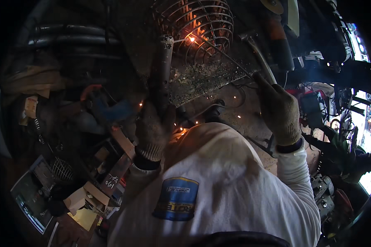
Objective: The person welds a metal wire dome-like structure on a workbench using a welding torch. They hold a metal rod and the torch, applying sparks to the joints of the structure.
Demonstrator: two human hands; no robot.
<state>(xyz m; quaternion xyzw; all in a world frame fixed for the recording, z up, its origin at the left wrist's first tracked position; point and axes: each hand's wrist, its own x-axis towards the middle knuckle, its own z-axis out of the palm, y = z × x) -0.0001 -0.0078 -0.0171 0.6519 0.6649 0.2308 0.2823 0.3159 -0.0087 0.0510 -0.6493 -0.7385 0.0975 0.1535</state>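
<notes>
My left hand (149,129), in a knit glove, is closed around the lower end of a grey tube-shaped electrode holder (165,61). A short electrode (179,40) juts from its top to a bright glowing spot on a rounded metal wire cage (210,18). My right hand (278,111), gloved too, grips a thin metal rod (228,56) whose far end reaches close to that spot. Part of the cage glows orange. Shadow hides most of the left fingers. A hammer (259,57) lies just beyond my right hand.
An angle grinder (278,39) lies at the far right. Sparks are scattered near my white-sleeved arms. At left stand a blue tool (111,109), an open cardboard box (86,197) and a small wire cage (62,168). A person in dark clothes (346,156) is at right.
</notes>
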